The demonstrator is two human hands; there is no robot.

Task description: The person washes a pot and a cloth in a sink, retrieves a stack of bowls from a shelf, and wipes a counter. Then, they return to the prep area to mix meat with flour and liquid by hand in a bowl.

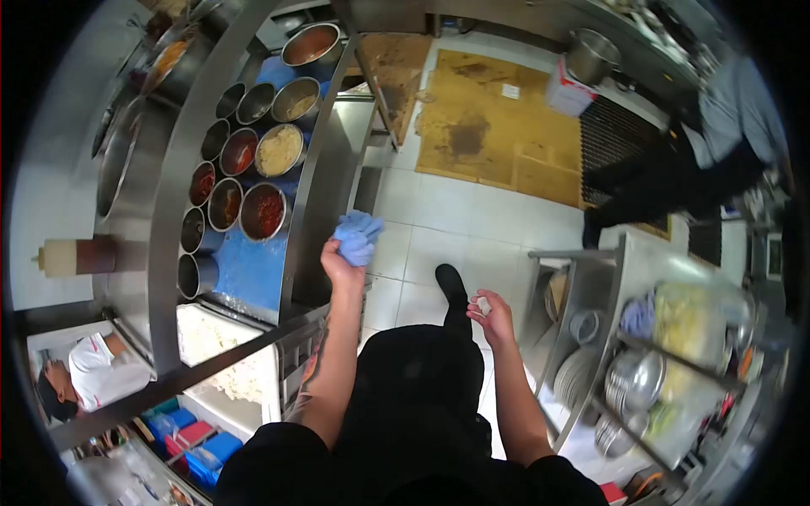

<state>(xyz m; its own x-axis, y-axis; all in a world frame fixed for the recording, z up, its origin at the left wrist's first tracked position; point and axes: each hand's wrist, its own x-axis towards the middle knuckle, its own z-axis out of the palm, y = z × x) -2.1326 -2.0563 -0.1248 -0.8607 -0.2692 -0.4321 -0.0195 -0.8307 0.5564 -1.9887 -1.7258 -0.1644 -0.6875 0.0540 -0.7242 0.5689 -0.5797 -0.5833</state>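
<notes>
My left hand (344, 268) is closed round a crumpled light-blue cloth (359, 236), held beside the edge of a steel counter. My right hand (496, 319) is raised over the white tiled floor, its fingers curled. Between its thumb and fingertips shows a small whitish thing (483, 305), too small to name. Nearest to my left hand, on the counter, stand several steel pots, among them one with chopped red food (263, 211) and one with pale minced food (280, 150).
A white tub of chopped food (228, 354) stands at the lower left. On the right, a steel rack (624, 270) holds plates (576, 377) and metal bowls (634, 379). Flattened cardboard (498, 118) covers the floor ahead. Another person (717, 143) stands at the right; a second (97, 367) is at the far left.
</notes>
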